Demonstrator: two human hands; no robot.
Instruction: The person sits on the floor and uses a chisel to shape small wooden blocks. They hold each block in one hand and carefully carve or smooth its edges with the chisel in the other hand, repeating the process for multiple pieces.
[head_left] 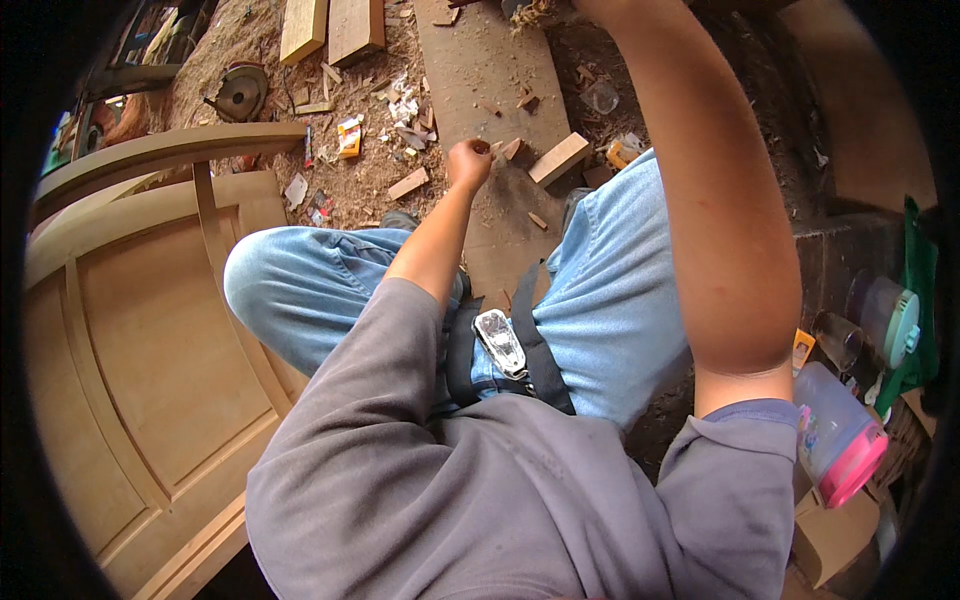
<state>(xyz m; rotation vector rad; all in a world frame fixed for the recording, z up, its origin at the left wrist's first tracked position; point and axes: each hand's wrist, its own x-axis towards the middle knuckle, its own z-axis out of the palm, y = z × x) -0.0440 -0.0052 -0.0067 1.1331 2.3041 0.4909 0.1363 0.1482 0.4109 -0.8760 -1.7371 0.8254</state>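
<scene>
My left hand [468,160] is curled closed above a wide board [465,75] between my legs; what it holds, if anything, is unclear. A small wood offcut [513,149] and a light wooden block [558,158] lie just to its right. My right hand [590,8] is cut off at the top edge, beside a dark object with tangled shavings [528,14]; its fingers are hidden.
Panelled wooden door [150,350] and curved rail [170,145] at left. Circular saw [240,92], thick timbers [355,30], shavings and scraps lie beyond. Plastic containers [840,430] stand at right, beside my leg [615,260].
</scene>
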